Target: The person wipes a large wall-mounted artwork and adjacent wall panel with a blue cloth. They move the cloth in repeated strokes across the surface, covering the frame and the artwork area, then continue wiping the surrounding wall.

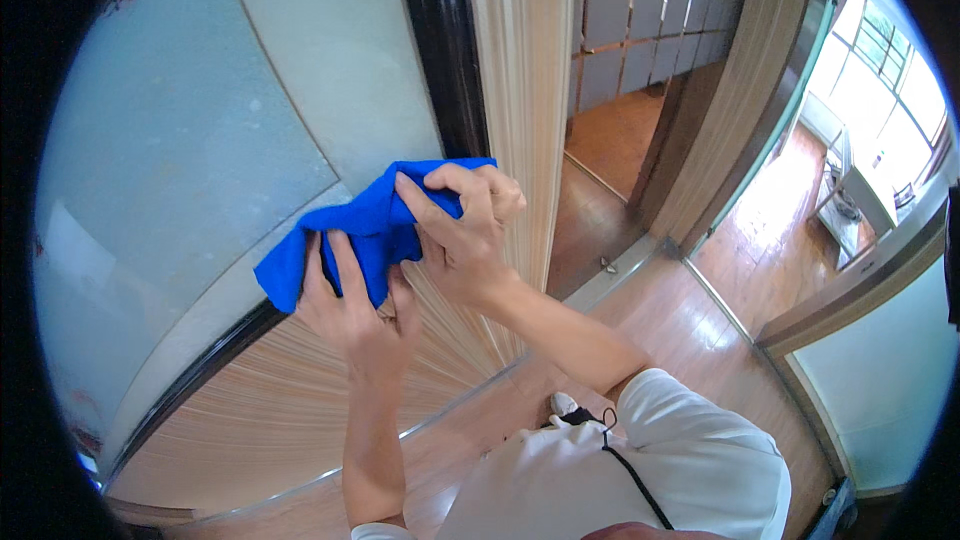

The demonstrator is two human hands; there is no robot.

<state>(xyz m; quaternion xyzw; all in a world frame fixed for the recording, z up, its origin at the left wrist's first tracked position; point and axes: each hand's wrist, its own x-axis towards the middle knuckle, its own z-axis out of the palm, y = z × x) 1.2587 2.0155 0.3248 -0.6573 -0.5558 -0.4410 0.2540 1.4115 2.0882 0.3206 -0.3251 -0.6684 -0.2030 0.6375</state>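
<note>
A bright blue cloth (pixel 360 211) is bunched over the corner of a large pale wall panel. My left hand (pixel 358 315) grips the cloth's lower part, with two fingers laid over it. Higher and to the right, my right hand (pixel 469 236) pinches the upper folds between bent fingers and thumb. A glossy black frame (pixel 442 37) edges the panel, and the cloth covers the place where its two sides meet. The panel's face (pixel 187 135) is light blue-grey with thin seams and some red flowers at the top left. What lies directly under the cloth is hidden.
Wood-grain wall cladding (pixel 285 405) surrounds the frame. To the right are a doorway by grey wall tiles (pixel 607 15) and a wooden door frame (pixel 735 105). Beyond a glass edge, a white table (pixel 866 195) stands near bright windows. Shiny wood-look flooring (pixel 675 315) lies below.
</note>
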